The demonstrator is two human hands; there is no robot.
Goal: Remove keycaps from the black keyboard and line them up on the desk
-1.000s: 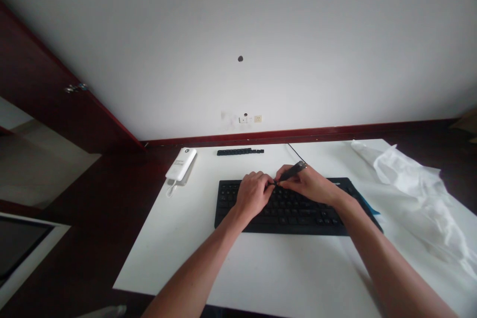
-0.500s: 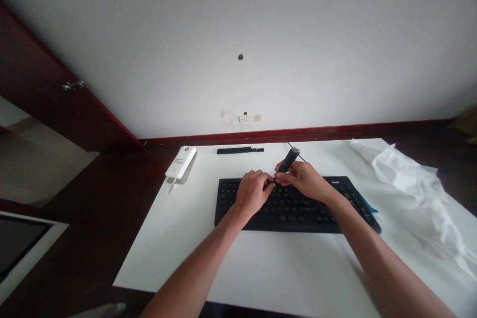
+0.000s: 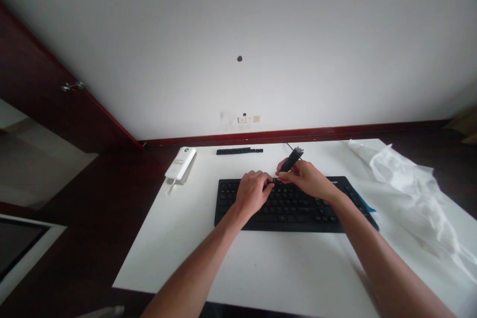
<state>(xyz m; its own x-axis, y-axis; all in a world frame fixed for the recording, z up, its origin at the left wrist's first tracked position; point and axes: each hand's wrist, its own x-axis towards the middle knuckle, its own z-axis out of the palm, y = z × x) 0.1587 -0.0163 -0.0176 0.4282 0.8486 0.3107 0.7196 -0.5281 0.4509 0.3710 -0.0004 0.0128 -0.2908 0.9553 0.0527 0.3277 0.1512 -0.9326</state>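
Observation:
A black keyboard lies flat on the white table, below both hands. My left hand rests over its upper middle part, thumb and forefinger pinched together at the top row; whatever is between the fingertips is too small and hidden to make out. Just to the right, my right hand is closed around a thick black stick-like tool. Its greyish, rough end points up and away, while the lower end is hidden by the fingers near the top row. The fingertips of both hands nearly meet.
Toward the table's back edge lies a row of loose black keycaps. A white power bank with a short cable sits at the left. Crumpled white plastic covers part of the right side. Something blue shows beside the keyboard's right edge.
The tool in my right hand has shifted slightly right, and the fingertips of both hands are a little further apart. My left hand stays in nearly the same place.

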